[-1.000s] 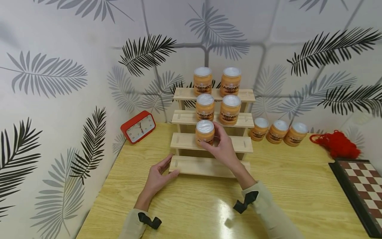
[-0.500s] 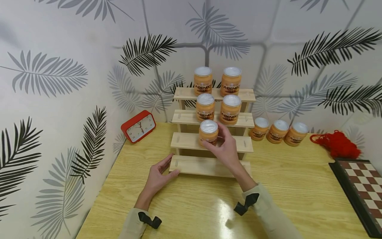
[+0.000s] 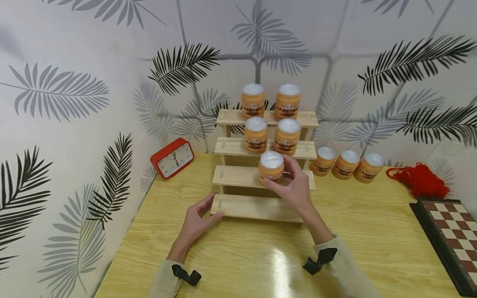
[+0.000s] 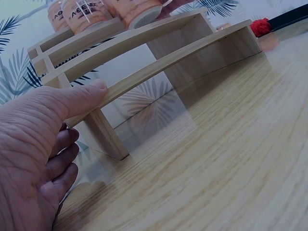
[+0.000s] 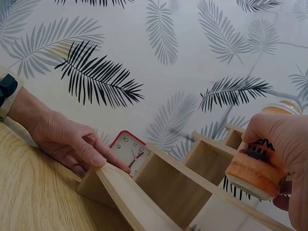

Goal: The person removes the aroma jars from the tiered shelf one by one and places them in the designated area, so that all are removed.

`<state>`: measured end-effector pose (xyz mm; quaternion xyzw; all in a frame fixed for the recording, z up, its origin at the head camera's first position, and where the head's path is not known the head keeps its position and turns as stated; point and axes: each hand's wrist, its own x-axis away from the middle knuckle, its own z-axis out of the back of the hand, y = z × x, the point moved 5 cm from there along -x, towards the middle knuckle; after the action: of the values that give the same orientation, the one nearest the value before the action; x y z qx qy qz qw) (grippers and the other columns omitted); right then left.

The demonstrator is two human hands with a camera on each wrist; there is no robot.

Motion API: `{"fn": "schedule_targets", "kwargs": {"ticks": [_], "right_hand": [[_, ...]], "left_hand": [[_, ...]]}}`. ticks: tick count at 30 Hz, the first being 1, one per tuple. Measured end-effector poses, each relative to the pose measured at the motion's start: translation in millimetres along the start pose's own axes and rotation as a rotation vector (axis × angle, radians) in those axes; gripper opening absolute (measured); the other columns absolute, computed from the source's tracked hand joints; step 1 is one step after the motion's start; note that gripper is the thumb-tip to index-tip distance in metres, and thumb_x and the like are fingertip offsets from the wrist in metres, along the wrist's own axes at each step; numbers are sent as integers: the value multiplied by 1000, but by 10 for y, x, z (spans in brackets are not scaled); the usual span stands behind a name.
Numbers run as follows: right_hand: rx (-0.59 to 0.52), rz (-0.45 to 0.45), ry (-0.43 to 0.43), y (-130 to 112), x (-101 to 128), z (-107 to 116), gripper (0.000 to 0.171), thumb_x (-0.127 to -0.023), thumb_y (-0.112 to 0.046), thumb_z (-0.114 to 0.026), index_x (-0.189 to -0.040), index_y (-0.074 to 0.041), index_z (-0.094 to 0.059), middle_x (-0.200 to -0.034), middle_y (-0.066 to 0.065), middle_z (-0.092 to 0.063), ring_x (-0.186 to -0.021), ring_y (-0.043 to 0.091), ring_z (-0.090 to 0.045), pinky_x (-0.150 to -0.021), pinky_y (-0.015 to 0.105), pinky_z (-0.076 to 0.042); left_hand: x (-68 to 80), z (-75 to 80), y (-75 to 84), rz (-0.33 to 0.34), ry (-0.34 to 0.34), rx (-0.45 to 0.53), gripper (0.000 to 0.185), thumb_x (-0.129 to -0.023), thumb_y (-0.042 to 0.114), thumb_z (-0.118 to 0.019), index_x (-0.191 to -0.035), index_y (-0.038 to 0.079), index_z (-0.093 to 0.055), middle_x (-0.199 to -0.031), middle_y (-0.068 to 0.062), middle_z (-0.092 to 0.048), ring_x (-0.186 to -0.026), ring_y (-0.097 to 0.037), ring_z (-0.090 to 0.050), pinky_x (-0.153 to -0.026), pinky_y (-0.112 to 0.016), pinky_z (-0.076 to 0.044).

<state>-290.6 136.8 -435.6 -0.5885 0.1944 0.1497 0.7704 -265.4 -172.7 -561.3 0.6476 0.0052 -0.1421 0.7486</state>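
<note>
Head view: left hand [image 3: 195, 222], fingers straight, braces the stepped pale wooden rack [image 3: 238, 177] at its lowest step's left end; beyond, right hand [image 3: 294, 185] grips an orange silver-lidded jar [image 3: 271, 167] over the second step's middle. Best kept upright, rack steadied.

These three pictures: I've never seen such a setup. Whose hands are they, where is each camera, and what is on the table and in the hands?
A person works bare-handed, wearing three cameras. The wide picture comes from the head; the other two come from the wrists. On the table stands a stepped wooden rack with four orange jars on its upper steps. Three more jars stand beside it, along with a red clock, red yarn and a chessboard. The right hand grips a jar at the rack's second step from the bottom. The left hand rests against the left end of the bottom step.
</note>
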Motion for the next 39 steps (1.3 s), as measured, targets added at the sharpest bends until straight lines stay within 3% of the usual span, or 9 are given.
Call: {"fn": "schedule_targets", "kwargs": {"ticks": [14,23,30,39], "right_hand": [[-21,4,63,-16,63,440,79,-75,7,-90,-146,-2,-56,-123,14,-68,-106,6,-63,-86,19,-54],[11,-13,129,-276,106,758,72,-76,13,-84,-142,8,-56,-112,-16,-66,-101,1,-63,-84,17,-54],[12,-16,202,48,94,1044,70,-75,11,-87,-140,0,-64,-113,-16,-70,-102,3,-67,-83,15,-53],[15,7,270,171,75,1321,66,-73,13,-87,-135,1,-68,-112,-11,-73,-99,5,-70,-83,15,-56]], "left_hand": [[-3,13,35,-14,-3,-5,73,-92,9,-82,-155,-2,-48,-156,-16,-51,-143,-30,-50,-118,-51,-39],[-16,4,25,-5,5,-6,73,-92,9,-82,-155,-2,-47,-155,-13,-53,-142,-29,-50,-119,-50,-39],[-11,4,2,9,7,-5,74,-91,9,-83,-155,-1,-47,-156,-13,-52,-143,-28,-50,-119,-49,-39],[-5,-4,11,12,6,3,73,-91,8,-83,-155,-1,-48,-156,-14,-51,-143,-28,-49,-119,-49,-38]]}}
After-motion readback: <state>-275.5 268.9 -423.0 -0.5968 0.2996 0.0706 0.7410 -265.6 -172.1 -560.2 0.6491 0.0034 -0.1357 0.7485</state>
